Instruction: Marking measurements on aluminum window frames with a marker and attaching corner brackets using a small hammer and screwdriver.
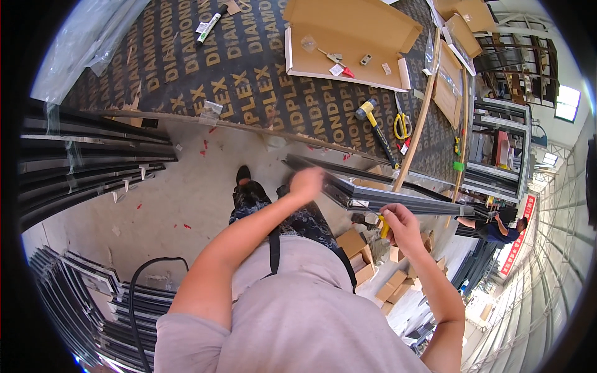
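Note:
My right hand (403,227) is closed around the yellow handle of a screwdriver (384,226), whose thin shaft points left toward a dark metal frame (410,200). This frame runs from in front of me off to the right, just below the table edge. At its left end, by the corner, is my left hand (308,184), blurred. The fingers of that hand are too smeared and hidden to tell whether they grip the frame.
On the printed black table (273,81) lie a yellow-and-black mallet (371,124), yellow-handled scissors (402,126), a marker (212,25) and an opened cardboard box (348,25). Dark frames (93,163) stack at left. Cardboard boxes (357,252) lie on the floor. A person (502,231) stands far right.

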Available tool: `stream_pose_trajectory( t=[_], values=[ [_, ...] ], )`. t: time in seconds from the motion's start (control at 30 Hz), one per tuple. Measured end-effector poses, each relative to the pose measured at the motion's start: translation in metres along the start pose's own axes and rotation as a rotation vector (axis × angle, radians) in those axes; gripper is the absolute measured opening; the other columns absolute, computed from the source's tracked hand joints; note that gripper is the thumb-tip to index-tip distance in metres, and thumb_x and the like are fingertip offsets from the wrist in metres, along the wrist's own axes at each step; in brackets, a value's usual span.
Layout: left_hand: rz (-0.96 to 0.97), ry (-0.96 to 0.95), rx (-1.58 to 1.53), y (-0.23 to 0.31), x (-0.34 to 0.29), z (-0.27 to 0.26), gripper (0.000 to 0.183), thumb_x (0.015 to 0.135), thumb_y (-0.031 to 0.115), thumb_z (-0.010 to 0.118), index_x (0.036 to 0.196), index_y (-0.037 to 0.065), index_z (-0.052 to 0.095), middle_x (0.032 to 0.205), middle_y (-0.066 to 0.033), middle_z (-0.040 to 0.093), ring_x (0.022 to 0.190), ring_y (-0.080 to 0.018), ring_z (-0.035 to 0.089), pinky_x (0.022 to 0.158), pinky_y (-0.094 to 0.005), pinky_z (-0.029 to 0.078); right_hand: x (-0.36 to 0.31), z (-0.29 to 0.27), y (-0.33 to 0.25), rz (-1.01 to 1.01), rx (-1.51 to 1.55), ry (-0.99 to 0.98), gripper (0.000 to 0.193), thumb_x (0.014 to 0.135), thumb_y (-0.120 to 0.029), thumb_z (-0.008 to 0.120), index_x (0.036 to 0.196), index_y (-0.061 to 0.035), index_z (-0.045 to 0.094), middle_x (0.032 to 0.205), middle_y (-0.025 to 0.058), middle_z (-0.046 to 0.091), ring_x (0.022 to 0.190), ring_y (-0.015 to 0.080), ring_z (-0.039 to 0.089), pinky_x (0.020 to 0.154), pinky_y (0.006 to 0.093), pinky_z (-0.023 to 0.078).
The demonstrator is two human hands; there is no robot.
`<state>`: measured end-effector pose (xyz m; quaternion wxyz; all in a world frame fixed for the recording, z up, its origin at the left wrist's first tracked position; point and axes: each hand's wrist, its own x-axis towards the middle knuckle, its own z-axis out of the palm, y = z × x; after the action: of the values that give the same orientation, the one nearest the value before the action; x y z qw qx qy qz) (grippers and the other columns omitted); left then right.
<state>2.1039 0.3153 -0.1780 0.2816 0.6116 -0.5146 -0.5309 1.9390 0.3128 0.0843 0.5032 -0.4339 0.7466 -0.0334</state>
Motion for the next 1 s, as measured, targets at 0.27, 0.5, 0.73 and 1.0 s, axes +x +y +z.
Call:
stream_pose_trajectory(
  t=[0.27,0.5,0.73,1.0],
  values=[
    [-0.210,-0.252,-0.030,-0.047,0.022,0.064,0.028,0.087,0.017,0.056,0.110,0.005,0.064,0.109,-0.0179,0.065,0.104,-0.0357,0.060,0.090,-0.0420,0.047,-0.030,-0.005,0.015,-0.222,-0.044,0.062,0.030,0.093,-0.002,0.055,0.123,-0.0065,0.059,0.084,0.0021,0.061,0.064,0.0083,0.056,0.056,0.0209,0.048],
    [-0.348,-0.202,-0.113,-0.041,0.034,0.061,0.026,0.079,0.021,0.062,0.096,0.003,0.070,0.100,-0.0184,0.068,0.097,-0.0349,0.063,0.085,-0.0417,0.048,-0.032,-0.022,0.027,-0.622,-0.484,-0.020,0.045,0.079,0.004,0.063,0.121,-0.0132,0.062,0.103,0.0127,0.064,0.086,0.0288,0.061,0.075,0.0362,0.051],
    [-0.298,-0.170,0.025,-0.030,0.033,0.054,0.024,0.078,0.022,0.062,0.090,0.003,0.070,0.098,-0.0179,0.067,0.096,-0.0362,0.062,0.083,-0.0440,0.049,-0.028,-0.031,0.001,-0.957,-1.253,0.055,0.046,0.077,-0.008,0.061,0.122,-0.0161,0.061,0.113,0.0075,0.059,0.100,0.0234,0.057,0.077,0.0344,0.048],
    [-0.317,-0.201,0.150,0.003,0.030,0.046,0.031,0.083,0.019,0.054,0.106,0.005,0.069,0.109,-0.0179,0.066,0.104,-0.0354,0.061,0.088,-0.0425,0.048,-0.012,-0.038,0.004,-1.325,-1.397,0.091,0.042,0.076,-0.017,0.059,0.116,-0.0039,0.063,0.117,0.0095,0.054,0.105,0.0219,0.052,0.087,0.0336,0.045]
  ],
)
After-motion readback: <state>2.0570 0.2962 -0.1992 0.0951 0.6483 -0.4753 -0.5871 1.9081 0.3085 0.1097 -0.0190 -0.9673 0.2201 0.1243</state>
